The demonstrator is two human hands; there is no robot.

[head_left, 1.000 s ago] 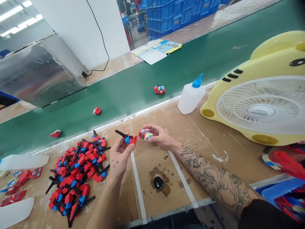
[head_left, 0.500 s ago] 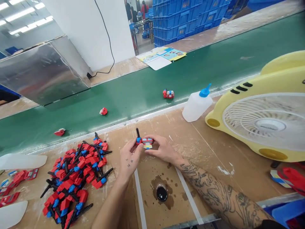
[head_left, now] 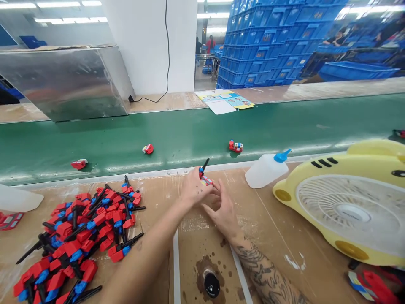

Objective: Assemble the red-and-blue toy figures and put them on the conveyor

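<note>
My left hand (head_left: 193, 189) is closed around a small red, blue and white toy part (head_left: 205, 179), from which a black rod sticks up. The palm and fingers hide much of the toy. Just to its right is my right hand (head_left: 224, 211), thumb and fingers apart, the fingertips close to the toy's lower end; whether they touch it I cannot tell. To the left of my forearm lies a heap of red and blue parts with black rods (head_left: 91, 223). Below my hands stands a small round pot with dark contents (head_left: 211, 285), wet spots around it.
A green conveyor belt (head_left: 190, 126) runs across, carrying several small red toy parts (head_left: 236, 146). At right are a white bottle with a blue spout (head_left: 265, 171) and a yellow fan (head_left: 341, 202). Blue crates (head_left: 262, 46) are stacked behind, beside a metal box (head_left: 72, 84).
My view has tilted and shifted. The toy has turned in my left hand, its rod now leaning right. My right hand has loosened from the toy's right side and its fingers have spread.
</note>
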